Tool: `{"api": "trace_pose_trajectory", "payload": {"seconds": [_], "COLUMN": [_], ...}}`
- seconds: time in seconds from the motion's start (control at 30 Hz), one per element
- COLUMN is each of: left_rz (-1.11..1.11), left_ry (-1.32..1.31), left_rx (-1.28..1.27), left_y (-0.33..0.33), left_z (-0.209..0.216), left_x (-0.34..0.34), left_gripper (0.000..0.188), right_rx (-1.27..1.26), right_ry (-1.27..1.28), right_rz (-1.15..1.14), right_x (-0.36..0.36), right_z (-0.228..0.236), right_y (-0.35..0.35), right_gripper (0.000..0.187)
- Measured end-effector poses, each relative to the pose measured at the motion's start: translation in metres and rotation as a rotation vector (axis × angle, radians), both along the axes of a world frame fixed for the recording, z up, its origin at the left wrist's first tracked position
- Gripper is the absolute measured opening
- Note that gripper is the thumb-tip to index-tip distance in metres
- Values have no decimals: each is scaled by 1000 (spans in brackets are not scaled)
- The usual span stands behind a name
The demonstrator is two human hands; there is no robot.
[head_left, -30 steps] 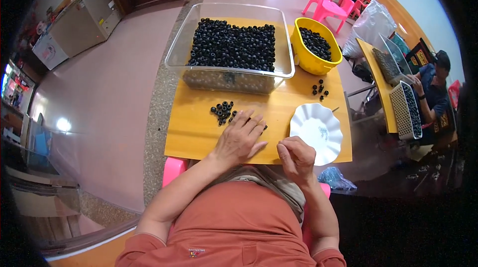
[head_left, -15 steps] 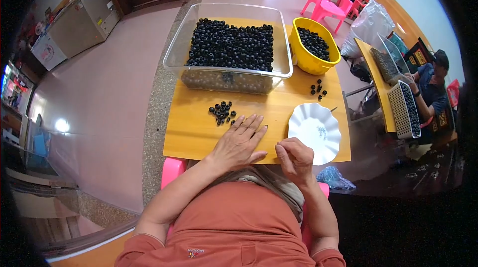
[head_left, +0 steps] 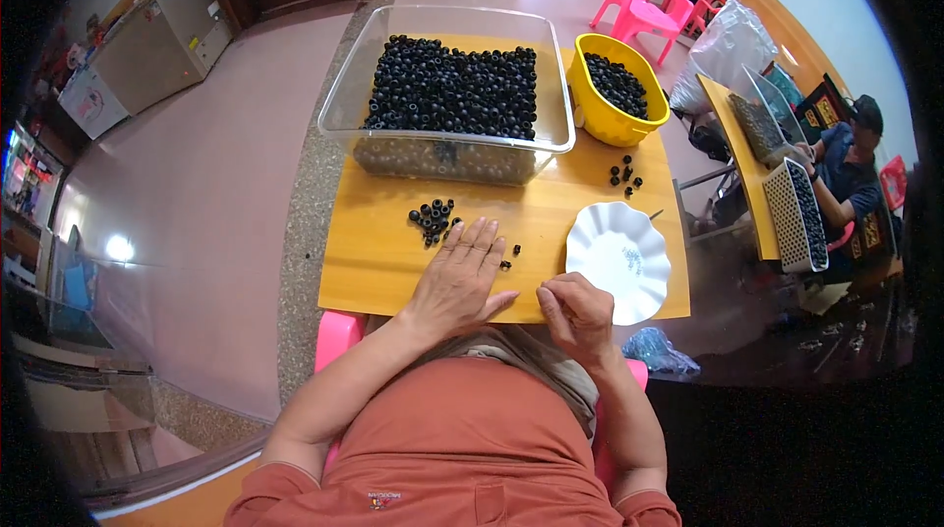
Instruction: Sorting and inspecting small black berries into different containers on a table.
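My left hand [head_left: 459, 274] lies palm down on the yellow table, fingers stretched out. Its fingertips rest beside a small heap of black ring-shaped pieces [head_left: 431, 219], partly covering the heap's near edge. A few loose black pieces [head_left: 516, 251] sit just right of those fingers. Beside the near edge of a white scalloped plate [head_left: 588, 250], my right hand [head_left: 582, 316] is closed in a pinch; whatever its fingers hold, if anything, is hidden. The plate has small, pale specks in its middle. A thin dark stick [head_left: 657, 214] pokes out past its far right rim.
Behind the heap stands a clear plastic bin [head_left: 447, 155] full of black pieces, with a yellow tub [head_left: 582, 119] of them to its right. Several pieces [head_left: 624, 173] lie before the tub. At right, another person [head_left: 854, 168] works by a white perforated basket [head_left: 787, 222].
My left hand has slid a little left toward the heap, uncovering loose black pieces on its right. The right hand stays pinched in nearly the same place.
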State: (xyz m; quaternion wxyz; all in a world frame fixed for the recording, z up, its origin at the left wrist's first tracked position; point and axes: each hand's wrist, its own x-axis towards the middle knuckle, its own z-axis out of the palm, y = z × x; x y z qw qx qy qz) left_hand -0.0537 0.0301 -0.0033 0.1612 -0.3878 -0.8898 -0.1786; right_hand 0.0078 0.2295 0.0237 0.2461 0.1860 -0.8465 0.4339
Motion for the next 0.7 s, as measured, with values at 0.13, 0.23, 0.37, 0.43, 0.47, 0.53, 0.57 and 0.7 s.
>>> {"api": "trace_pose_trajectory", "payload": {"seconds": [0.13,0.23,0.37,0.43,0.47,0.53,0.57,0.7], "left_rz": [2,6,18,23,25,29,30,11], "left_ry": [-24,-32,-39,-34,-34,-45,-45,-51], "left_rx": [-13,-40,-39,-58,-55,-39,-36,-28], "left_y": [1,1,1,0,0,1,1,0], "left_z": [0,-1,-3,-4,-5,-5,-5,-4], "left_x": [0,-1,-3,-3,-4,-4,-4,-4], "left_gripper": [70,73,74,76,76,75,75,73], "right_rx": [126,157,204,228,250,253,254,267], "right_ry": [13,39,57,57,58,65,72,65], "right_rz": [-26,-21,-29,-33,-38,-33,-31,-26], "right_x": [-1,-2,-3,-2,-1,0,0,3], "right_z": [-3,-3,-5,-5,-5,-7,-7,-6], "right_y": [0,-1,-2,-2,-2,-1,-1,0], "right_gripper": [9,9,9,10,10,10,10,10]}}
